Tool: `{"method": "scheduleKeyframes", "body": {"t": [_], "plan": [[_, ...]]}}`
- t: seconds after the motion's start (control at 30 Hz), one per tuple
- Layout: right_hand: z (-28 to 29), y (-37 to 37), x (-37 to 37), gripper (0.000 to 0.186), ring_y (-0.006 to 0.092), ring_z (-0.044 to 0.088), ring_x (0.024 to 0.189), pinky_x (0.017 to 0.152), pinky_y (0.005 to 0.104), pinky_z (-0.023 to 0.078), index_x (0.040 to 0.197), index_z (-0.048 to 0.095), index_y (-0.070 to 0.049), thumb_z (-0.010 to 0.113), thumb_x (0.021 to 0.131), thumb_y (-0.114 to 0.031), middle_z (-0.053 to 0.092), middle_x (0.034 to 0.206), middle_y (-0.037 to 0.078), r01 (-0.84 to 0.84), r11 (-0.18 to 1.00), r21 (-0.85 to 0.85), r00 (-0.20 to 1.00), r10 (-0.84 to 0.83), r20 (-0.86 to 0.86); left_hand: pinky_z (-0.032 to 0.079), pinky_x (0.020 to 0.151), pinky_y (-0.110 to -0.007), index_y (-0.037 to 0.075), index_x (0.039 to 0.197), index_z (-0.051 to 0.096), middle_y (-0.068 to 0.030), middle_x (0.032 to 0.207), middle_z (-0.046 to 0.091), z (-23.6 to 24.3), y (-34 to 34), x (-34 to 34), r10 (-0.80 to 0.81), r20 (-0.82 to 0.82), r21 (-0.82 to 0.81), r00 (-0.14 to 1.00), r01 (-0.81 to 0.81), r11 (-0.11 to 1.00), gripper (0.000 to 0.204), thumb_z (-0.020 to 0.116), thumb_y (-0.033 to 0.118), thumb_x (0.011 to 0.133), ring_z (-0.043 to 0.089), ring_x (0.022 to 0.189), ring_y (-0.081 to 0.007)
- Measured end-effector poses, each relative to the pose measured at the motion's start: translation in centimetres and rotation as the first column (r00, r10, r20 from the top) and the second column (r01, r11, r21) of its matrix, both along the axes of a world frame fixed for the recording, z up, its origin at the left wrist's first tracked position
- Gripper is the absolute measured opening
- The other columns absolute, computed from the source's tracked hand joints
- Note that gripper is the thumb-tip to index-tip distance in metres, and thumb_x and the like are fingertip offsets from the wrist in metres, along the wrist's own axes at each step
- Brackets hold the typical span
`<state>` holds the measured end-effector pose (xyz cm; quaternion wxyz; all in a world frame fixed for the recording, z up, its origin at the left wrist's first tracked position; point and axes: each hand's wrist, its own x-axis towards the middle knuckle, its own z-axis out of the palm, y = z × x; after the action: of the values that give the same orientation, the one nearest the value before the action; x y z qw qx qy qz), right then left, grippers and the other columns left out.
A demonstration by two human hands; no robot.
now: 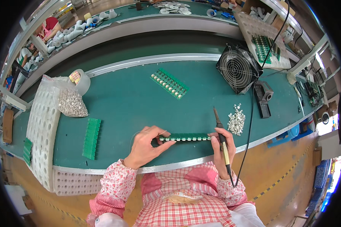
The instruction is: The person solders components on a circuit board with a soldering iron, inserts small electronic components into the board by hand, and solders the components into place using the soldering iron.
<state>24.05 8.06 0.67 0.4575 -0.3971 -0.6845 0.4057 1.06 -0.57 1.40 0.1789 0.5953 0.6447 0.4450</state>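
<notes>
Clear plastic is bulging around a heap of small pale parts: the bag (pixel 72 103) is leaning onto the green tabletop (pixel 125 102) at the left, and a roll of tape (pixel 84 82) is sitting just beside it. Next to the bag, a white tray (pixel 43 121) with rows of round hollows is lying along the table's left side, carrying a small green panel (pixel 27 150) near its outer edge. A second holed tray (pixel 79 183) is showing below the table's front edge. At the upper right, a pale holed tray (pixel 250 30) is bearing several populated green boards (pixel 263 49).

Near the front edge, both hands are holding a green circuit-board strip (pixel 185 137) edge-on, its row of white parts facing the wearer. The left hand (pixel 144 146) is pinching the left end between thumb and fingers, and a thin strand (pixel 132 140) is curving out beside it. The right hand (pixel 218 158) is closing around a soldering iron (pixel 226 154), tip pointing away from the body, while its thumb and fingers are also gripping the strip's right end.

Loose white parts (pixel 236 120) are lying in a pile just right of the iron. A black fan (pixel 238 69) and an iron stand (pixel 263 98) are standing beyond.
</notes>
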Motion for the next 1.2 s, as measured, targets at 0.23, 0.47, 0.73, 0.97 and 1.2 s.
{"method": "scheduleKeyframes", "body": {"t": [0.23, 0.47, 0.73, 0.97, 1.2], "plan": [[-0.8, -0.7, 2.8, 0.041, 0.0219, 0.065, 0.080, 0.072, 0.0301, 0.051, 0.111, 0.057, -0.003, 0.072, 0.073, 0.004, 0.065, 0.091, 0.012, -0.037, 0.987, 0.155, 0.995, 0.022, 0.095, 0.046, 0.066, -0.029, 0.007, 0.084, 0.061, -0.0047, 0.089, 0.070, 0.2, -0.8, 2.0, -0.127, -0.124, 0.029, 0.984, 0.131, 0.991, 0.028, 0.082, 0.016, 0.067, 0.063, 0.067, -0.0178], [-1.1, -1.6, 4.7, 0.044, 0.0243, 0.062, 0.073, 0.064, 0.0304, 0.049, 0.108, 0.059, -0.004, 0.077, 0.068, 0.004, 0.063, 0.088, 0.013, -0.150, 0.927, 0.344, 0.972, 0.075, 0.222, 0.041, 0.064, -0.029, 0.010, 0.083, 0.060, -0.0005, 0.097, 0.066, -0.4, -3.2, 3.9, -0.128, -0.441, 0.084, 0.888, 0.183, 0.980, 0.031, 0.082, 0.024, 0.066, 0.061, 0.070, -0.0144], [-2.1, -3.1, 5.4, 0.037, 0.0255, 0.062, 0.073, 0.066, 0.0326, 0.050, 0.106, 0.059, -0.002, 0.073, 0.072, 0.005, 0.063, 0.086, 0.013, -0.089, 0.916, 0.391, 0.961, -0.023, 0.274, 0.041, 0.068, -0.031, 0.010, 0.087, 0.060, -0.0027, 0.096, 0.062, 0.0, -3.6, 4.1, -0.201, -0.382, 0.013, 0.902, 0.223, 0.975, 0.034, 0.080, 0.030, 0.067, 0.057, 0.074, -0.0173], [-2.9, -2.1, 3.9, 0.042, 0.0302, 0.063, 0.085, 0.073, 0.0353, 0.051, 0.109, 0.061, -0.004, 0.073, 0.070, 0.006, 0.063, 0.098, 0.016, -0.034, 0.915, 0.402, 0.962, -0.078, 0.261, 0.043, 0.071, -0.035, 0.008, 0.092, 0.064, -0.0068, 0.096, 0.064, 0.1, -2.0, 3.0, 0.079, -0.158, -0.054, 0.984, -0.089, 0.995, 0.032, 0.081, 0.011, 0.065, 0.058, 0.076, -0.0227], [-2.8, -2.7, 4.3, 0.042, 0.0268, 0.060, 0.079, 0.087, 0.0427, 0.049, 0.109, 0.062, -0.007, 0.074, 0.070, 0.005, 0.062, 0.084, 0.010, -0.034, 0.911, 0.412, 0.963, -0.081, 0.258, 0.042, 0.074, -0.032, 0.007, 0.096, 0.066, -0.0058, 0.093, 0.064, -0.3, -1.9, 3.0, -0.029, -0.238, -0.070, 0.971, 0.013, 0.997, 0.032, 0.078, 0.007, 0.067, 0.056, 0.076, -0.0197]]}}
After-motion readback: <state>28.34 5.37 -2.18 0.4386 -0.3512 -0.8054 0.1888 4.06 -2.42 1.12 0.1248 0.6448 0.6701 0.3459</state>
